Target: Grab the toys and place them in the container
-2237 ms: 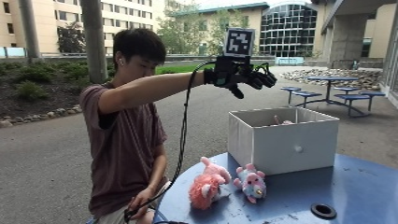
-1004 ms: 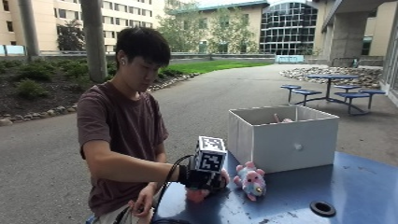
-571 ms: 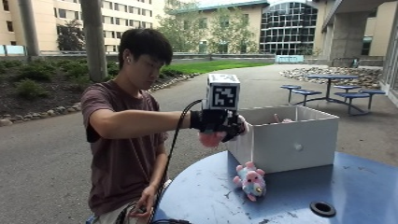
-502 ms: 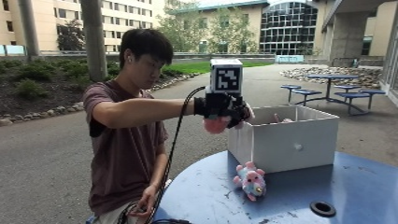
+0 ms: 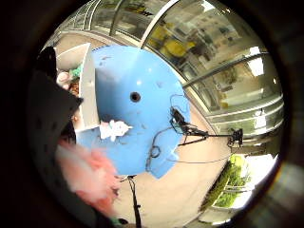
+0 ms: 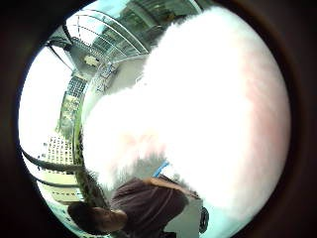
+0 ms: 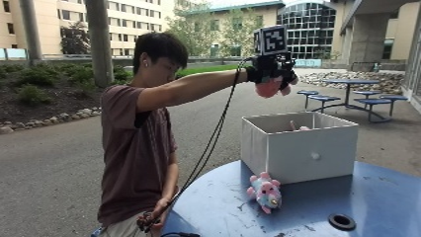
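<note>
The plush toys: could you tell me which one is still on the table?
The pink-and-blue plush toy, lying on the blue table against the white container. The orange-pink plush toy is held in the gloved right hand above the container.

Round blue counter [image 7: 368, 197] with a central hole [image 7: 342, 220]; picnic tables [image 7: 355, 94], pillar [image 7: 99, 39] and buildings [image 7: 138, 19] behind.

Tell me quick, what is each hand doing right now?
Right hand: gripping a pink plush toy above the white box.
Left hand: down by the hip; grip can't be told.

Pink toy [image 7: 272, 87]; white container [image 7: 299, 148]; blue table [image 7: 368, 197].
</note>
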Available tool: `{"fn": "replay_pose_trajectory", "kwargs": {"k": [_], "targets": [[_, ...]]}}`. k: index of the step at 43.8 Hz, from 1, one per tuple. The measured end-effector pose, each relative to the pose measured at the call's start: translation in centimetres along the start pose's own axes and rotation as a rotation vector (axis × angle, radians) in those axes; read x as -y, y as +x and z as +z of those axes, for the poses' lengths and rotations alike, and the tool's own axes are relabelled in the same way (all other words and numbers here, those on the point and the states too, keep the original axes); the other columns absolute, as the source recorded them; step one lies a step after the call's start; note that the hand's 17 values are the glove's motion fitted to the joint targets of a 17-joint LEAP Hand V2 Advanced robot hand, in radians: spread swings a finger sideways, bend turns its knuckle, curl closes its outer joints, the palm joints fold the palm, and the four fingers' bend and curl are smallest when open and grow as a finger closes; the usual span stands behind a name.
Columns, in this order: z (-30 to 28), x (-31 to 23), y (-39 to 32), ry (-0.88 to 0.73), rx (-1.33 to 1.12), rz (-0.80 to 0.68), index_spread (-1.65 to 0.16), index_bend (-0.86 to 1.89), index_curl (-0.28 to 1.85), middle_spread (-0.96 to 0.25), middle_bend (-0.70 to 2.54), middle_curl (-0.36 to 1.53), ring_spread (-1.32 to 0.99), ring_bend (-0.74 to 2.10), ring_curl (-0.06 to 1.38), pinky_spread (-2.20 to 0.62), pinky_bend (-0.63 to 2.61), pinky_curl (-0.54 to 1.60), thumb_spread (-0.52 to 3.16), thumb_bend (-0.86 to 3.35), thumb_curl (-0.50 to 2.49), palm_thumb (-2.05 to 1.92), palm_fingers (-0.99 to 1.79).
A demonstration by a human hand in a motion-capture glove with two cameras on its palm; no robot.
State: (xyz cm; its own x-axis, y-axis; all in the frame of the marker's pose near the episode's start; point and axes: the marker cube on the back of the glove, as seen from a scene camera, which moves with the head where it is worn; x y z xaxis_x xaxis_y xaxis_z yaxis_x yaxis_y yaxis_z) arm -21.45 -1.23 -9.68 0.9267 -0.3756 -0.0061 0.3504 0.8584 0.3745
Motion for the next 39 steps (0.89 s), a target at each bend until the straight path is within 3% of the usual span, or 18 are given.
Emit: {"fn": "replay_pose_trajectory", "kwargs": {"k": [13, 21, 22, 23, 24, 25, 30, 39], "targets": [[5.6, 7.0, -12.0, -0.049, -0.004, -0.115, -0.20, 1.09, 0.87, -0.27, 1.02, 0.82, -0.38, 1.19, 0.66, -0.34, 1.13, 0.49, 0.62, 0.01, 1.12, 0.68, 0.76], [9.9, 9.5, -19.8, -0.315, -0.026, -0.143, -0.21, 0.80, 0.87, -0.29, 0.87, 0.79, -0.36, 1.23, 0.66, -0.33, 1.25, 0.51, 0.74, -0.04, 1.05, 0.59, 0.50], [10.1, 9.6, -20.3, -0.328, -0.035, -0.153, -0.21, 0.67, 0.84, -0.29, 0.82, 0.77, -0.36, 1.20, 0.65, -0.32, 1.25, 0.51, 0.84, -0.07, 1.01, 0.51, 0.28], [10.2, 9.7, -20.6, -0.328, -0.039, -0.162, -0.18, 0.33, 0.76, -0.24, 0.62, 0.72, -0.34, 1.16, 0.66, -0.27, 1.34, 0.55, 0.88, -0.14, 0.95, 0.38, -0.39], [10.1, 9.7, -20.8, -0.318, -0.039, -0.168, -0.16, 0.24, 0.77, -0.18, 0.49, 0.69, -0.28, 1.09, 0.67, -0.22, 1.37, 0.58, 0.91, -0.14, 0.91, 0.31, -0.70], [10.0, 9.7, -20.7, -0.304, -0.032, -0.172, -0.15, 0.16, 0.73, -0.13, 0.41, 0.65, -0.24, 0.97, 0.64, -0.18, 1.35, 0.56, 0.93, -0.15, 0.88, 0.23, -0.80], [8.7, 9.1, -18.6, -0.280, 0.036, -0.146, -0.13, -0.03, 0.46, -0.02, 0.17, 0.53, -0.14, 0.66, 0.51, -0.08, 1.23, 0.48, 1.03, -0.07, 0.76, 0.12, -0.63], [7.0, 6.9, -11.0, -0.304, 0.001, -0.106, -0.11, -0.03, 0.29, 0.05, 0.11, 0.43, -0.05, 0.50, 0.41, 0.00, 1.06, 0.40, 1.14, -0.03, 0.63, 0.06, -0.46]]}}
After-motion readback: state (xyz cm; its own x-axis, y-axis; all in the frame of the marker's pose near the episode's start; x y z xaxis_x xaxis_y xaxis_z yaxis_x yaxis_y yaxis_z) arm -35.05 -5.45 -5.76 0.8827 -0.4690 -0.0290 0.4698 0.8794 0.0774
